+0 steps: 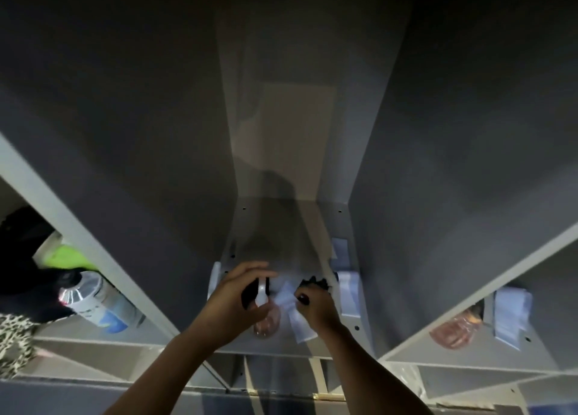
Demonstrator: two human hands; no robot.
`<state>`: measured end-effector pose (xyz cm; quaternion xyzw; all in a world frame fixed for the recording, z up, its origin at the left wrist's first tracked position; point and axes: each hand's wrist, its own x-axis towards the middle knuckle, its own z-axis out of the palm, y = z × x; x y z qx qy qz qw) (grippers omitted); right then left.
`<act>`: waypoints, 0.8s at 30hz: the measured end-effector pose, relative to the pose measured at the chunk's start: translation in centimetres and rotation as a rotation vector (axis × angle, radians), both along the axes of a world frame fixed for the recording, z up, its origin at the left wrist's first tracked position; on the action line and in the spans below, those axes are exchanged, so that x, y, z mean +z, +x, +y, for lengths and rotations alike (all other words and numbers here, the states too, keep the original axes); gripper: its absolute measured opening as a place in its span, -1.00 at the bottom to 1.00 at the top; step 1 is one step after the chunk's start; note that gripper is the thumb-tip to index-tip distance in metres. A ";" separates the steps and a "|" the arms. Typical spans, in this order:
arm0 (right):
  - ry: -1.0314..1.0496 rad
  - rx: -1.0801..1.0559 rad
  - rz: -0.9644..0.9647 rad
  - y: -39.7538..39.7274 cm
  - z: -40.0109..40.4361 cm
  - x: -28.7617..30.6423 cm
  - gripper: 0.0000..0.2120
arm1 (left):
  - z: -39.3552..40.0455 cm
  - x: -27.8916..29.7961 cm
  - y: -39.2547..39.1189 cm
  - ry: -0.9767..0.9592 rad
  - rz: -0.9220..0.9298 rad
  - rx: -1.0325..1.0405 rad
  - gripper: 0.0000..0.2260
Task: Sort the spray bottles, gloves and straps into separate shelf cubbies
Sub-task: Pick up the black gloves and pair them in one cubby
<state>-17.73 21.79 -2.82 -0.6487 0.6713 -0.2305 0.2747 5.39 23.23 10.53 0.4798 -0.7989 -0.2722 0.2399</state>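
Storage spot, likely a home: grey cubby shelf (369,195), clothes (22,258) and bottle (103,302) stuffed lower left.

Leopard-print fabric (14,339) at lower left, black cloth (22,258) above it

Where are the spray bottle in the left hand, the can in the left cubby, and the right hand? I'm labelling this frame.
spray bottle (262,292): head view, white trigger.
can (103,302): head view, its side.
right hand (316,305): head view, its back.
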 end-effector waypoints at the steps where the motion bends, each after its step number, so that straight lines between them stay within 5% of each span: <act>1: -0.013 -0.040 -0.043 -0.5 0.0 0.6 -0.75 | -0.2 0.0 0.2 0.014 -0.004 -0.001 -0.48; 5: -0.099 -0.154 -0.182 -3.1 -0.6 2.3 -0.79 | -0.2 0.5 -0.6 0.014 -0.019 0.006 -0.43; 9: -0.219 -0.145 -0.012 -5.3 -1.5 1.5 -0.87 | -0.6 1.0 -2.5 0.003 -0.002 0.016 -0.53; 12: -0.109 -0.050 0.100 -6.1 -1.5 0.7 -0.99 | -1.7 1.5 -5.0 0.034 0.042 -0.103 -0.51; 17: -0.102 -0.011 0.204 -5.5 -2.0 2.1 -0.55 | -4.9 2.2 -5.4 0.020 0.059 -0.105 -0.50; 24: -0.078 0.268 0.020 0.0 -6.8 5.3 -0.43 | -5.9 1.6 -1.1 0.040 0.085 -0.008 -0.42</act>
